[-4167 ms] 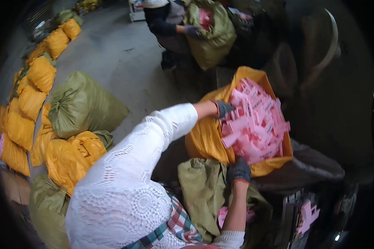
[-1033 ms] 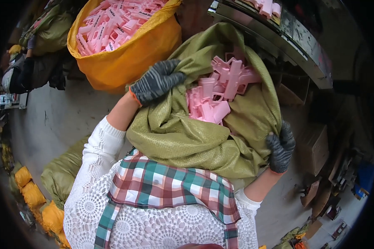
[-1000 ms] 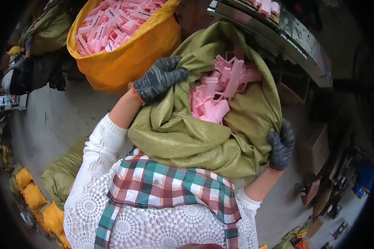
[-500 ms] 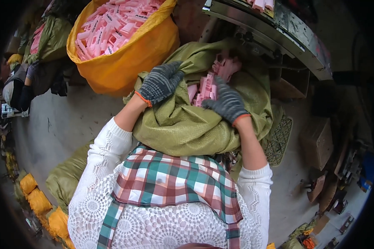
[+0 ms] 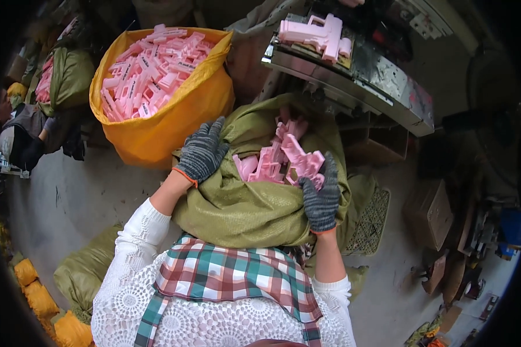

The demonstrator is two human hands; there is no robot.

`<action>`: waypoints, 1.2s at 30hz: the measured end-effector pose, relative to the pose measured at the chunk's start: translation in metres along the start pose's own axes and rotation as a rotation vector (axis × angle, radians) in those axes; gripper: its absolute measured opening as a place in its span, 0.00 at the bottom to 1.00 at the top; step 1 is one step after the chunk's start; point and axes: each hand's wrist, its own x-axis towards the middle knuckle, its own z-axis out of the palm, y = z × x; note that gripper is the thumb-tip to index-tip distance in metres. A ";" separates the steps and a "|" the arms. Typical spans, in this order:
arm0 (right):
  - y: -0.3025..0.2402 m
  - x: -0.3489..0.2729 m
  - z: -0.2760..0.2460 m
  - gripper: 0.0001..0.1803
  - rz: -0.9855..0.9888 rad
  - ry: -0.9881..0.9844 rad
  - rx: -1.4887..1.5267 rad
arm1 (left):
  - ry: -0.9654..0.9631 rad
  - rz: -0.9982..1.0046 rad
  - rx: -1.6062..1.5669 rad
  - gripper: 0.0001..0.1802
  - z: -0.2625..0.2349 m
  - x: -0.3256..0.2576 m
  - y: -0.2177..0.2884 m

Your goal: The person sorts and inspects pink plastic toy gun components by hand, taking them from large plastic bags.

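**Open green sack (image 5: 243, 214) with pink pistol-shaped pieces (image 5: 267, 165)**

The left hand (image 5: 202, 151) lies over the sack's left rim, fingers nearly straight; whether they pinch the cloth cannot be told. At the right rim, the right hand (image 5: 322, 196) has thumb and fingers closed about one pink piece (image 5: 302, 159). Beyond the left hand, an orange sack (image 5: 171, 139) stands heaped with marked pink pieces (image 5: 153, 72). A pink pistol (image 5: 324, 36) lies near the left corner of a metal bench (image 5: 370, 89).
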 end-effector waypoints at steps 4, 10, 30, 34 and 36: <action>-0.011 -0.001 -0.004 0.24 -0.235 -0.173 0.049 | 0.231 0.475 -0.079 0.48 -0.026 0.006 0.025; -0.040 0.008 -0.007 0.22 -0.603 -0.331 -0.074 | -0.456 0.753 -0.372 0.30 -0.002 0.016 0.037; -0.024 0.047 -0.078 0.35 -0.093 0.086 0.252 | 0.277 0.442 -0.164 0.38 -0.127 0.182 0.107; -0.032 0.075 -0.081 0.34 -0.213 0.022 0.507 | 0.359 0.524 0.247 0.32 -0.120 0.185 0.106; -0.040 0.099 -0.082 0.31 -0.247 0.003 0.432 | 0.731 0.705 0.235 0.26 -0.103 0.174 0.084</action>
